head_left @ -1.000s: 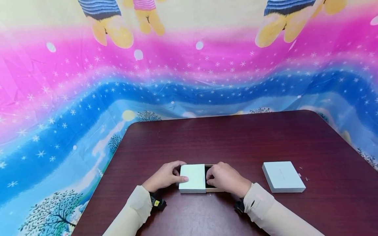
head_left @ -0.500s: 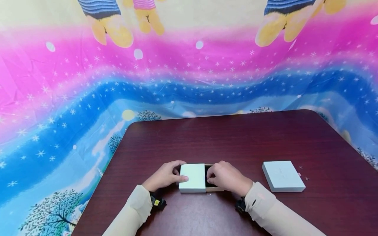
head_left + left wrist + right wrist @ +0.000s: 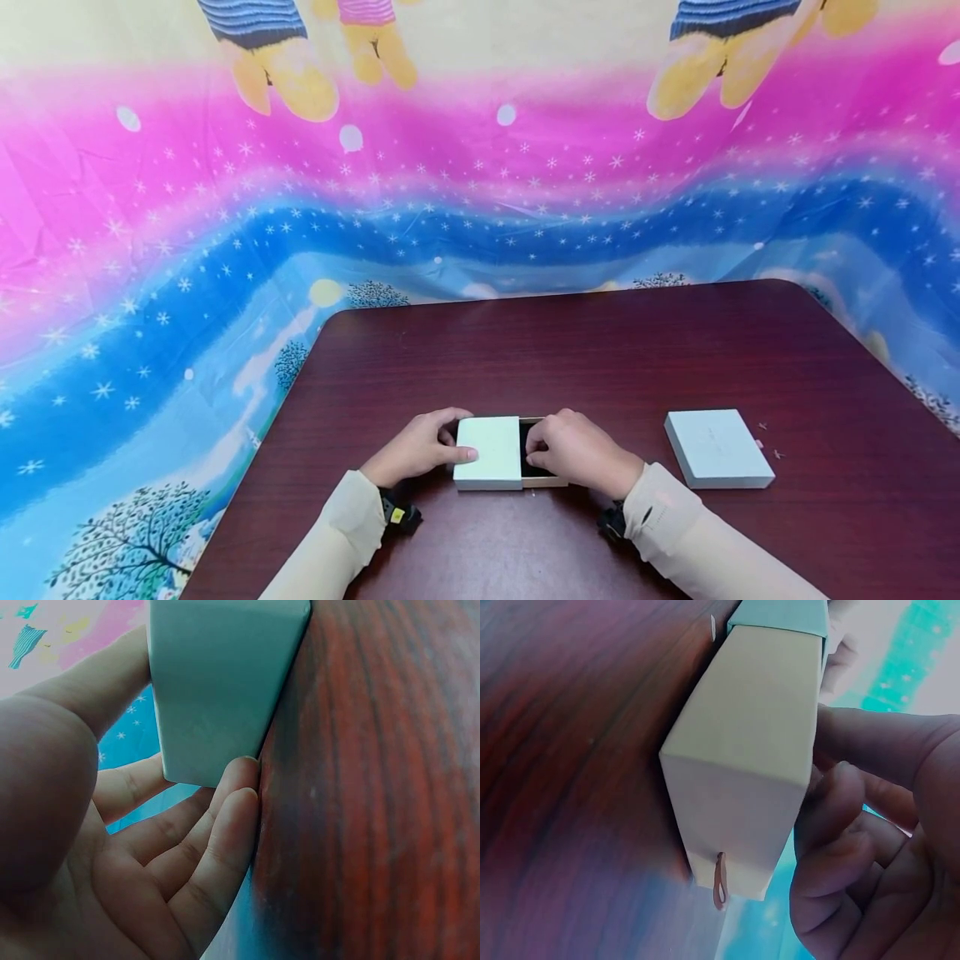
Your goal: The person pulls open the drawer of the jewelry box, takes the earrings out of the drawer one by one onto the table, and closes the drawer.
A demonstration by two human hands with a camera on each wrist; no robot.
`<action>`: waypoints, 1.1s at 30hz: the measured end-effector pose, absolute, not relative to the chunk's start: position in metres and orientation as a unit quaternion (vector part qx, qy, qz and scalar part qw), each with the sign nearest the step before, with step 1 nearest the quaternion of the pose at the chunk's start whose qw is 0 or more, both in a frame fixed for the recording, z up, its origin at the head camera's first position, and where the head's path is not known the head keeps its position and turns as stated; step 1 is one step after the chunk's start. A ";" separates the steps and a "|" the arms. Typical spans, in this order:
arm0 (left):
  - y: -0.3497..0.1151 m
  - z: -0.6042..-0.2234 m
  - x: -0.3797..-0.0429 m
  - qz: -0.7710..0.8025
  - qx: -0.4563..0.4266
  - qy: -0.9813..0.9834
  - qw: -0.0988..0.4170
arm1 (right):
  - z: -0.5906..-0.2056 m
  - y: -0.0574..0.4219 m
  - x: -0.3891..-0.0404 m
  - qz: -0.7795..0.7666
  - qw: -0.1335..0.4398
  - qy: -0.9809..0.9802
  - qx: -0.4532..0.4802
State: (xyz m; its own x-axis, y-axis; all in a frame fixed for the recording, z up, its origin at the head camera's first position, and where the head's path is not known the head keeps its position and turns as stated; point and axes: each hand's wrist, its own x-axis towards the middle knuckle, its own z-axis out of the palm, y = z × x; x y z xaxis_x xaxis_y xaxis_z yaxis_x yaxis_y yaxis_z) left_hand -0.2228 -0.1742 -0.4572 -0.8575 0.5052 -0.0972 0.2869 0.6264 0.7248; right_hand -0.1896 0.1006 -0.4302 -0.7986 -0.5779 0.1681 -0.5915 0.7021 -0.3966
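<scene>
A small white drawer-style box lies on the table with its cover [image 3: 487, 452] on the left and its tan drawer [image 3: 544, 482] slid partway out to the right. My left hand [image 3: 416, 450] grips the cover's left end, thumb on top and fingers around the far side. In the left wrist view two fingertips rest low against the cover [image 3: 221, 694], close to the tabletop. The thumb and forefinger of my right hand [image 3: 583, 452] reach over into the dark inside of the drawer; I cannot tell what they hold. A brown ribbon loop [image 3: 720, 881] hangs from the drawer's end.
A second white box [image 3: 718, 448] with faint print on top stands on the right, a small reddish tab [image 3: 758, 444] at its far right side. Tiny pale scraps [image 3: 778, 454] lie beside it. A patterned cloth [image 3: 480, 167] hangs behind the dark red table [image 3: 585, 350].
My right hand has shifted very slightly to the right over the drawer. Left hand and boxes look the same.
</scene>
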 end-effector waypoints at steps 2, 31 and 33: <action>-0.174 -0.457 -0.223 0.370 0.223 0.890 0.148 | -0.430 0.102 -0.190 0.223 0.016 -0.923 0.314; -0.175 -0.458 -0.223 0.370 0.225 0.889 0.148 | -0.428 0.117 -0.187 0.226 0.010 -0.929 0.293; -0.175 -0.458 -0.222 0.370 0.225 0.889 0.148 | -0.428 0.118 -0.187 0.227 0.013 -0.928 0.294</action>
State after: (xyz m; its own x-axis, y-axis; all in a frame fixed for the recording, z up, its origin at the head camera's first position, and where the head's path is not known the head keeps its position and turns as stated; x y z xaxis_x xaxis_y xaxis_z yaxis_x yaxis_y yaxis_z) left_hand -0.2225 -0.1748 -0.4584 -0.8544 0.5104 -0.0970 0.2908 0.6246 0.7248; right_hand -0.1872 0.1181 -0.4285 -0.8266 -0.5402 0.1581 -0.5522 0.7237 -0.4140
